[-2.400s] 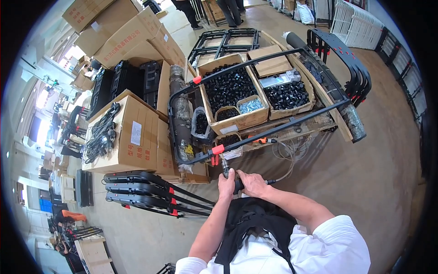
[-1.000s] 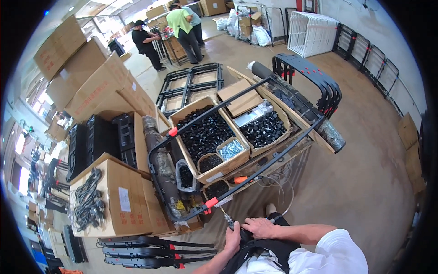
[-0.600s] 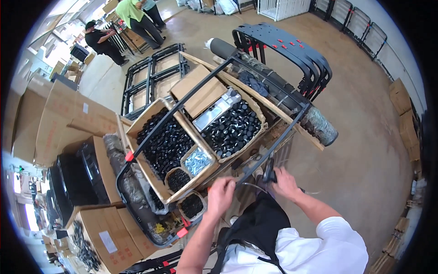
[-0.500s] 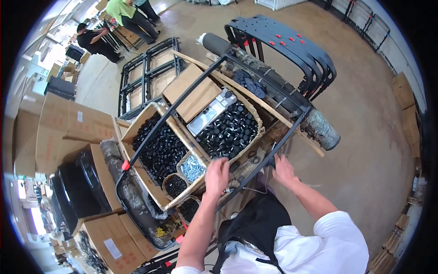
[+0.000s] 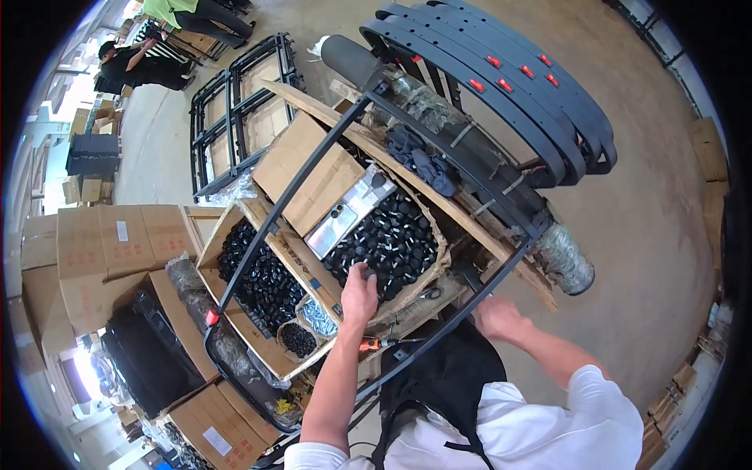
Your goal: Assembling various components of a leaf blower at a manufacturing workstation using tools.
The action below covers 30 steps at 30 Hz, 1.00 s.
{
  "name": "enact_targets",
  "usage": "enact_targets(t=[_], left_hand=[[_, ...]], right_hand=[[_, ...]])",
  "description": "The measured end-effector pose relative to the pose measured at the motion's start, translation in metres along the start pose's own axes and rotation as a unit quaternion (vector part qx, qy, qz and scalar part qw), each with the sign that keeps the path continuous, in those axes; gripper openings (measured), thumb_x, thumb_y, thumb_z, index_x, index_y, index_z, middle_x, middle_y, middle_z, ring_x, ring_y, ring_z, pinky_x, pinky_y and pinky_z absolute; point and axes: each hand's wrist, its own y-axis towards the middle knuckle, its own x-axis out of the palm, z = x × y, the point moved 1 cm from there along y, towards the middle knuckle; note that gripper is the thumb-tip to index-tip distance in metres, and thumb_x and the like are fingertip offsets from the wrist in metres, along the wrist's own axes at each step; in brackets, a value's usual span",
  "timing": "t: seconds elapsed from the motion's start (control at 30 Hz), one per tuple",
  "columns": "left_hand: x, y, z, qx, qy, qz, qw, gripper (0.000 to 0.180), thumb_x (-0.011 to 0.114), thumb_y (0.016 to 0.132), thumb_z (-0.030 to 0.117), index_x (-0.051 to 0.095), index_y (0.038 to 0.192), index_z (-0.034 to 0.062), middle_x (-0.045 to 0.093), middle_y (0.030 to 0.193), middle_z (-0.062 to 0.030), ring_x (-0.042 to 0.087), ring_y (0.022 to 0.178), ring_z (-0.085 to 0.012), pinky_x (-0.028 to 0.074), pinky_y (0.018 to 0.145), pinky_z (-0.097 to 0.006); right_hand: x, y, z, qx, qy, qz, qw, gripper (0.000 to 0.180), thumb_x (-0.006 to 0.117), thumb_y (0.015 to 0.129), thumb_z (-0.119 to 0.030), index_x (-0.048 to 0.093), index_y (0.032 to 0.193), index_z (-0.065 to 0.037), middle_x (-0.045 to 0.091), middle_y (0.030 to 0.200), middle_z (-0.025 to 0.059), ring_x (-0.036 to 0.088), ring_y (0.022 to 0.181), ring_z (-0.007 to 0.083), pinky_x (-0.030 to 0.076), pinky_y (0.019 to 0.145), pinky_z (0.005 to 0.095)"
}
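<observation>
My left hand [image 5: 359, 299] reaches over the edge of a carton bin of black round knobs [image 5: 399, 247]. Its fingers are closed at the near side of the pile, and a dark knob shows at the fingertips. To the right, my right hand [image 5: 500, 317] is curled close to the lower corner of a black tubular frame [image 5: 478, 294]; what it holds, if anything, is hidden. That frame lies slanted across the bins. Just below my left hand rests a tool with an orange handle [image 5: 370, 344].
Left of the knobs are a bin of black plastic parts [image 5: 258, 266], silver screws [image 5: 319, 317] and small black pieces [image 5: 298, 340]. Curved black frames with red clips [image 5: 509, 70] stand beyond a wrapped roll [image 5: 565, 258]. Large cartons [image 5: 117, 239] stack at left. Co-workers [image 5: 141, 63] stand far left.
My left hand has moved up from the bin's near edge into the knobs. My right hand has shifted slightly lower. The view has shifted, and the orange-handled tool now shows clearly.
</observation>
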Motion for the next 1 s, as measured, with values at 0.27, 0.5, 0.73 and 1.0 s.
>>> enact_targets(t=[0.27,0.5,0.73,1.0], left_hand=[[-0.064,0.059,0.068,-0.035,-0.326,0.01,0.945,0.032,0.06,0.111,0.022,0.058,0.127,-0.0048,0.075,0.098,-0.0135,0.071,0.08,-0.0155,0.059,0.073,-0.029],[-0.094,0.19,0.16,0.188,-0.246,0.123,0.943,0.036,0.057,0.112,0.025,0.062,0.134,-0.0033,0.076,0.118,-0.0158,0.072,0.111,-0.0237,0.054,0.1,-0.034],[-0.094,0.283,0.199,0.207,-0.179,0.147,0.951,0.035,0.062,0.109,0.027,0.068,0.138,0.0081,0.076,0.123,-0.0154,0.072,0.113,-0.0247,0.053,0.101,-0.036],[-0.088,0.311,0.192,0.284,-0.081,0.119,0.948,0.034,0.06,0.108,0.021,0.067,0.139,0.0094,0.073,0.13,-0.017,0.068,0.124,-0.0329,0.051,0.107,-0.039]], right_hand=[[-0.105,0.139,-0.106,-0.27,-0.012,0.343,0.899,0.013,0.062,0.093,-0.012,0.067,0.104,-0.006,0.066,0.102,0.0193,0.069,0.096,0.038,0.057,0.078,0.049],[-0.092,0.23,-0.115,-0.267,-0.072,0.31,0.91,0.018,0.056,0.098,-0.017,0.065,0.11,-0.007,0.068,0.109,0.0225,0.068,0.103,0.0394,0.055,0.088,0.0505],[-0.121,0.098,-0.123,-0.254,0.303,0.169,0.903,0.031,0.061,0.097,-0.023,0.074,0.122,-0.008,0.065,0.111,0.0258,0.068,0.104,0.0448,0.054,0.095,0.0531],[-0.135,-0.004,-0.057,-0.202,0.344,0.284,0.872,0.029,0.07,0.095,-0.013,0.071,0.124,-0.008,0.065,0.111,0.0131,0.068,0.095,0.0279,0.057,0.085,0.041]])
